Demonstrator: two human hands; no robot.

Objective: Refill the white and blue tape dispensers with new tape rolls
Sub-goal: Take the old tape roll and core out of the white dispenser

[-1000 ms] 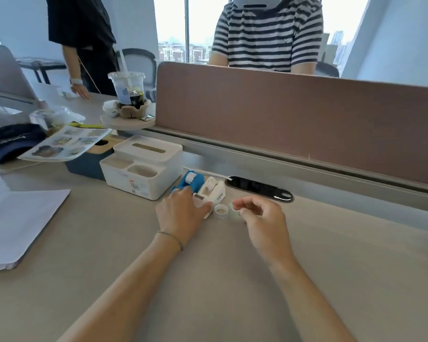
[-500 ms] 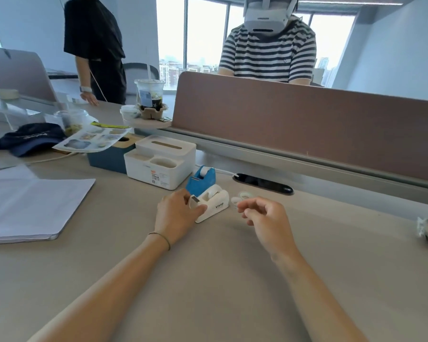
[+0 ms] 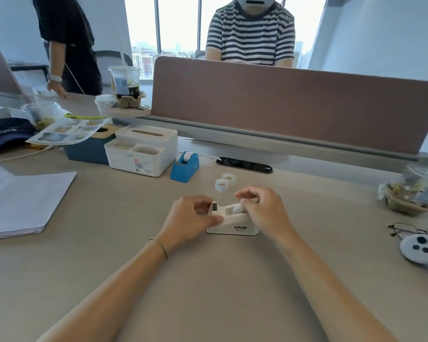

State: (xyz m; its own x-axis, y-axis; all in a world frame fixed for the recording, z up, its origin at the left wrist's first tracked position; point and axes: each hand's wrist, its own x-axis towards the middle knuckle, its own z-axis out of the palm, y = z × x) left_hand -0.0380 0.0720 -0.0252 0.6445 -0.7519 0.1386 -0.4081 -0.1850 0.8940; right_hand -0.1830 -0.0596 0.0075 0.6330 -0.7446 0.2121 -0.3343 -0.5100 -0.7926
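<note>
The white tape dispenser (image 3: 235, 225), marked VIVID, stands on the desk in front of me. My left hand (image 3: 190, 218) grips its cutter end. My right hand (image 3: 262, 213) pinches the white spool (image 3: 237, 208) in its cradle. Behind them, two clear tape rolls (image 3: 224, 182) lie flat on the desk. The blue tape dispenser (image 3: 185, 166) stands further back left with a white roll in it, beside the white organiser box.
A white organiser box (image 3: 143, 154) and a blue box (image 3: 89, 150) stand at the back left. Papers (image 3: 20, 201) lie at left. Glasses (image 3: 415, 232) and a grey pouch (image 3: 423, 248) lie at right. A brown desk divider (image 3: 294, 112) runs along the back, with a person in stripes behind it.
My left hand has pulled the white dispenser away from the blue one toward me. My right hand has closed in on its spool. The two rolls now lie uncovered behind.
</note>
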